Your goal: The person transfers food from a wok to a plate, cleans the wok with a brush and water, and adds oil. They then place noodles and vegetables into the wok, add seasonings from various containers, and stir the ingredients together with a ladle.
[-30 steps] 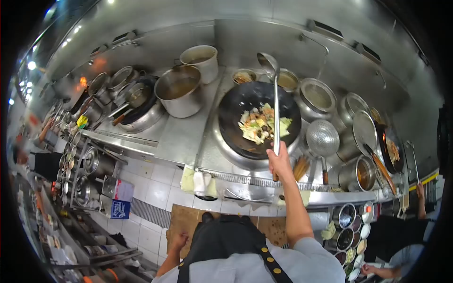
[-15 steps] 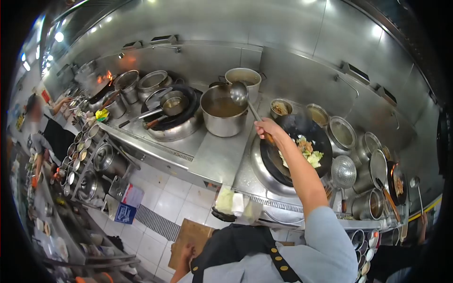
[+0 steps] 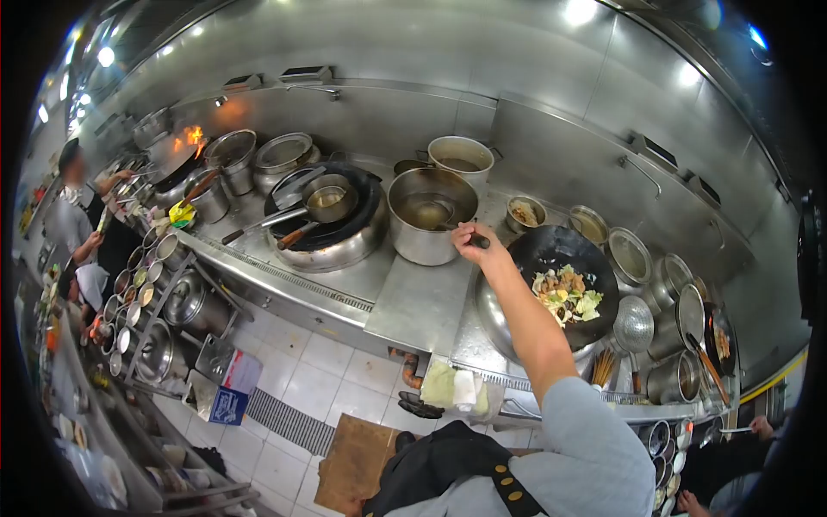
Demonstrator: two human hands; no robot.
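Note:
My right hand (image 3: pixel 471 241) is closed round the handle of a ladle, whose bowl (image 3: pixel 433 214) is down inside the large steel pot (image 3: pixel 409 228) of broth. To the right of that hand, the black wok (image 3: pixel 590 250) holds cabbage and pieces of meat (image 3: pixel 564 293). My left hand (image 3: pixel 354 506) hangs low near the brown board on the floor (image 3: pixel 345 457); only a sliver shows beside my apron, and its fingers cannot be made out.
A second pot (image 3: pixel 465 153) stands behind the broth pot. Left is another wok (image 3: pixel 366 211) with a small pan on it. A perforated skimmer (image 3: pixel 634 323) and strainers lie right. Flames (image 3: pixel 190 138) rise near a co-worker (image 3: pixel 77 215). Another person's hand (image 3: pixel 761 426) shows lower right.
My right hand has brought the ladle from above the pot's rim down into the broth. My left hand has dropped mostly out of sight. The view has shifted slightly.

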